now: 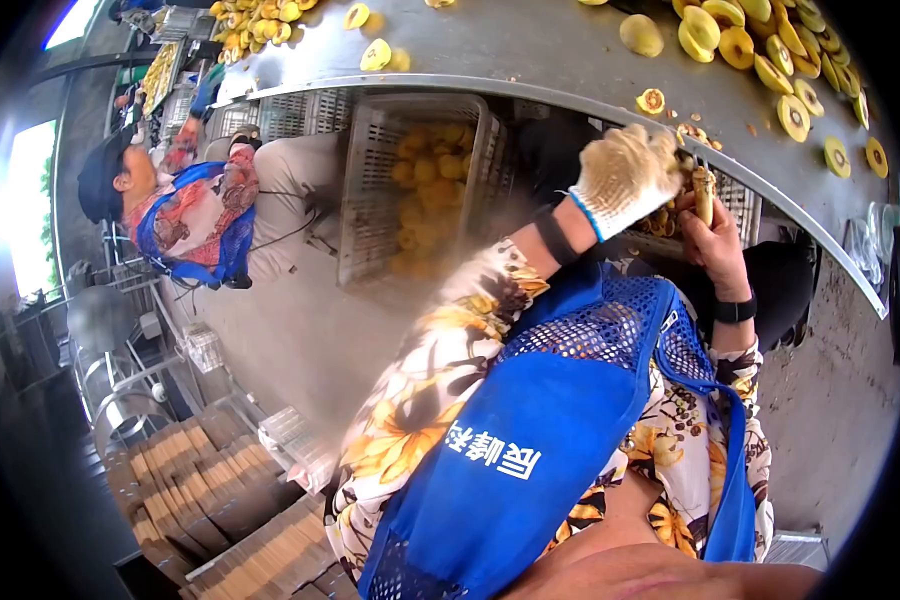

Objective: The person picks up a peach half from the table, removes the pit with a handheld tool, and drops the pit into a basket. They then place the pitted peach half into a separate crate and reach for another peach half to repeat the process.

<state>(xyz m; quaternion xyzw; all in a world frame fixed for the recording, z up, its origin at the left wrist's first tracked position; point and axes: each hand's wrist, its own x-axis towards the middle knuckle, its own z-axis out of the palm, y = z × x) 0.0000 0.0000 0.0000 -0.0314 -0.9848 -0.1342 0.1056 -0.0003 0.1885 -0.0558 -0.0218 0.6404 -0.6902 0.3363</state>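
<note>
My left hand (630, 172), in a knitted work glove with a blue cuff, is closed at the metal table's edge. What its fingers hold, if anything, is hidden. Just beside it, my bare right hand (718, 250) grips a tool with a pale wooden-looking handle (705, 195), held upright in view; its working end is hard to make out. A cut fruit half (651, 101) with a brown centre lies on the table above the glove. Small brown scraps (698, 134) lie by the edge. Under my hands, a crate (738, 205) is partly covered.
The metal table (530, 50) carries many yellow fruit halves (735, 45) at upper right and a pile (260, 25) at upper left. Below its edge stands a plastic crate (370, 190) of yellow fruit. A co-worker (195, 215) sits at left. Stacked brown slabs (200, 470) stand lower left.
</note>
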